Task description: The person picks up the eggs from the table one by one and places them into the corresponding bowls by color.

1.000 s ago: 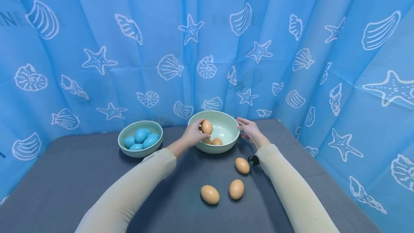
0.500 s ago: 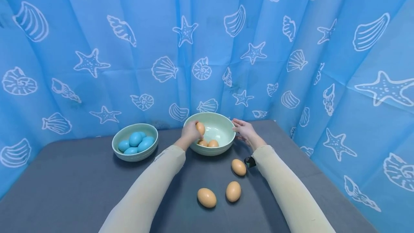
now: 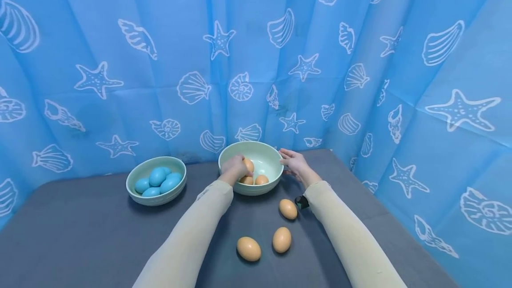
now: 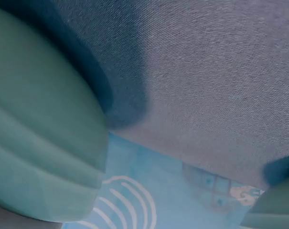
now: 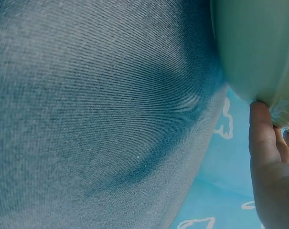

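Observation:
A large pale green bowl point(image 3: 269, 162) stands near the back of the table. Inside it, my left hand point(image 3: 234, 168) grips a brown egg point(image 3: 249, 165) close above two other brown eggs, one at the front point(image 3: 262, 180) and one partly hidden by the hand point(image 3: 246, 180). My right hand point(image 3: 298, 165) touches the bowl's right side; in the right wrist view its fairly straight fingers point(image 5: 262, 131) rest against the outer wall point(image 5: 259, 52). The left wrist view shows a green bowl wall point(image 4: 44, 119) but no hand.
A smaller green bowl point(image 3: 160, 199) with several blue eggs point(image 3: 158, 176) stands to the left. Three brown eggs lie on the grey tablecloth in front: one near the right sleeve point(image 3: 288, 209), one nearer point(image 3: 282, 240), one left of it point(image 3: 249, 249). A blue curtain point(image 3: 248, 114) hangs behind.
My left hand has lowered the brown egg from the bowl's rim down into the bowl, near the two others. The right hand stays at the bowl's side. The whole view has shifted slightly.

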{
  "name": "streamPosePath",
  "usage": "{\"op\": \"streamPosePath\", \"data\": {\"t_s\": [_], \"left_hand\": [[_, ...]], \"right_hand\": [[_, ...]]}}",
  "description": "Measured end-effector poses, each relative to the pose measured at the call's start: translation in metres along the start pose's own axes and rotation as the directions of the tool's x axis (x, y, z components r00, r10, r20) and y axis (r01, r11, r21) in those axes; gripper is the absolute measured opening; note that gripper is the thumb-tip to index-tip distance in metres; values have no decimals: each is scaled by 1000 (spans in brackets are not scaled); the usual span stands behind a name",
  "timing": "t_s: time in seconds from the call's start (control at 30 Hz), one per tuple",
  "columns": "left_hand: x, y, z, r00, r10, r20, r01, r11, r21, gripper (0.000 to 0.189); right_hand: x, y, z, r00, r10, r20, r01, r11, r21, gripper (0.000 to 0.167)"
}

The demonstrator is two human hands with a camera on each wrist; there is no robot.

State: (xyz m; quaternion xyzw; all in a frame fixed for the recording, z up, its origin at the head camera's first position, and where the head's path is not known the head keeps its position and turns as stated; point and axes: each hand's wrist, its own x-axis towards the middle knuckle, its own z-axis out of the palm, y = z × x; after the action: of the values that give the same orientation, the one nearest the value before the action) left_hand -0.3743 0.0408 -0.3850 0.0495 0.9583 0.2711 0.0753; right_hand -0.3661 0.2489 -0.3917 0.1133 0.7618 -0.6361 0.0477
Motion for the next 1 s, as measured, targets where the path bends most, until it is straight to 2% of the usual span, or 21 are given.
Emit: {"op": "streamPosePath", "data": {"t_s": [0.2,0.47,0.53,0.7,0.77,0.83,0.9,1.0], "left_hand": [[0,-2,-6,998,-7,58,11,998,-67,66],[0,0,-7,990,-32,136,45,995,-94,61],[0,-1,-7,988,-34,149,48,995,-91,57],[1,-4,-6,984,-22,178,35,997,-69,28],[2,-6,-5,982,-24,187,39,996,-76,24],[2,-6,-5,983,-26,180,44,994,-99,31],[4,-6,-4,987,-20,161,46,986,-163,45],[5,-6,-3,997,35,75,-11,952,-306,59]], "right_hand": [[-1,-2,2,1000,-8,2,8,1000,-1,53],[-4,-3,4,1000,9,-21,-9,1000,-10,52],[-5,-3,5,1000,7,-19,-8,1000,-18,52],[-5,-2,7,1000,7,-14,-7,1000,-27,52],[-5,-2,8,1000,10,-14,-10,999,-31,52],[-5,-2,8,1000,12,-15,-12,999,-32,52],[-5,-3,7,1000,12,-20,-13,999,-38,52],[-5,-3,4,999,17,-35,-19,999,-40,52]]}}
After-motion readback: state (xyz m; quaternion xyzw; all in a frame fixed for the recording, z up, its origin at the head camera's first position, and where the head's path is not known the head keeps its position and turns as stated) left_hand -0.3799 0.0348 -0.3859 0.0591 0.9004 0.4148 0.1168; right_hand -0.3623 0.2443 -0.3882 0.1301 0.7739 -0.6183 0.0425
